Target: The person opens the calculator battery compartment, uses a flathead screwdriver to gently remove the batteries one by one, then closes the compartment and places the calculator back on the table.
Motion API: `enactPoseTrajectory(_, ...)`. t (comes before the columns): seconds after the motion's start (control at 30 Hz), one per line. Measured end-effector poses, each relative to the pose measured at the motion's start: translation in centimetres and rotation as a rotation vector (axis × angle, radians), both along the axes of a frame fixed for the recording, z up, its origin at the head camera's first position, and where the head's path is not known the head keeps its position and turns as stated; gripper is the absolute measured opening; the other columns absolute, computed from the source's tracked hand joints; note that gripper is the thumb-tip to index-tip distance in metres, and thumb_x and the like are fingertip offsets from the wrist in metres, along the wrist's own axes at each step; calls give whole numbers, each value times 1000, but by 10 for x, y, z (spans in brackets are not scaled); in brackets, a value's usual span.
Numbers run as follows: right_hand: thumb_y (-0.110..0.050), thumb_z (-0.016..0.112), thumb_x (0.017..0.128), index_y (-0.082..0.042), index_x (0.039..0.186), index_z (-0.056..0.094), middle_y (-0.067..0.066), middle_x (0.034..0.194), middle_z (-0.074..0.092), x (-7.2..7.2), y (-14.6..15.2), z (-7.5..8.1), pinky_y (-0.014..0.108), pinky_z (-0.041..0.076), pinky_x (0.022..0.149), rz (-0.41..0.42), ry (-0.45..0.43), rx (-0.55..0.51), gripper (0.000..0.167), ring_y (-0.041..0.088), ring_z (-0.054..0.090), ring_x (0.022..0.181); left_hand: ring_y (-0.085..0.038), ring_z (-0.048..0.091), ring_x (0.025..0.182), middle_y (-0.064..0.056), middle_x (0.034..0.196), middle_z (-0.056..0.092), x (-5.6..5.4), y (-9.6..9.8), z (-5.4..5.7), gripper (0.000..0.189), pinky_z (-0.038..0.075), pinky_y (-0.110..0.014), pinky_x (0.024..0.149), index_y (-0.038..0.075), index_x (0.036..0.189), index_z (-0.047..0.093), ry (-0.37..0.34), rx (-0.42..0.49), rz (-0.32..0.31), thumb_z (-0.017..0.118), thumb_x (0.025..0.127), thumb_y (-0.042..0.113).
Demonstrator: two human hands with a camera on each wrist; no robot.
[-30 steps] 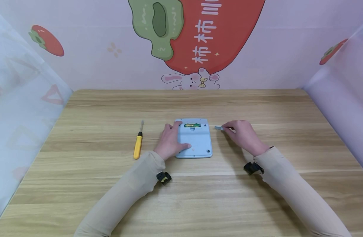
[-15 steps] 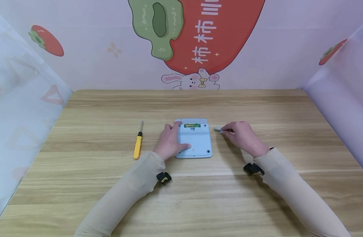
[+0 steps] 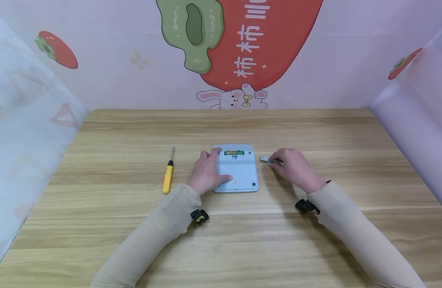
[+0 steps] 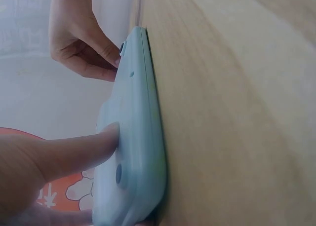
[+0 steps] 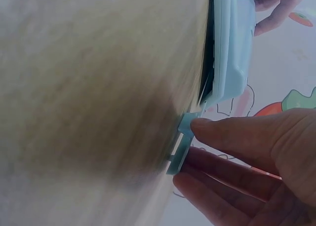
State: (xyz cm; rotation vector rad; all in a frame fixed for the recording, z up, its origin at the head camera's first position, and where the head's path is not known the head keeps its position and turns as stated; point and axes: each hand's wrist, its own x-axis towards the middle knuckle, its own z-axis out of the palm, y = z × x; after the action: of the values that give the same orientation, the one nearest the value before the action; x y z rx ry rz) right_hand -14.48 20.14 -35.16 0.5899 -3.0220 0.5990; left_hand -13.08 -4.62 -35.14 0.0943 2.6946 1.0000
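A light blue calculator lies face down on the table, its back showing an uncovered compartment with a green battery. My left hand holds it by the left side; in the left wrist view the thumb presses on the back. Just right of the calculator, my right hand pinches a small light blue battery cover. The right wrist view shows this cover between thumb and fingers, close to the tabletop and apart from the calculator.
A screwdriver with a yellow handle lies left of my left hand, its shaft pointing away from me. The wooden table ends at a printed backdrop, with cloth sides left and right.
My right hand has shifted slightly toward me and turned the battery cover between its fingers. The left hand, calculator and screwdriver have stayed in place.
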Motion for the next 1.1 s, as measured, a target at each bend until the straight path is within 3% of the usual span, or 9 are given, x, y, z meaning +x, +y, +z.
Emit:
enactPoseTrajectory(0.63,-9,66,89,1,106,70,17,110,69,3,-7,2,46,53,81,-15,-12,-26,20,30,66,97,-26,46,100,-17,122,42,1,-1,-1,85,43,-35,81,15,148,32,-6,-2,2,80,78,26)
enactPoseTrajectory(1.1,-18,71,87,1,105,71,15,104,70,5,-22,5,43,54,83,18,-7,-53,25,27,67,94,-27,46,101,-17,124,41,0,0,0,86,44,-36,83,15,148,31,-9,-1,6,80,78,26)
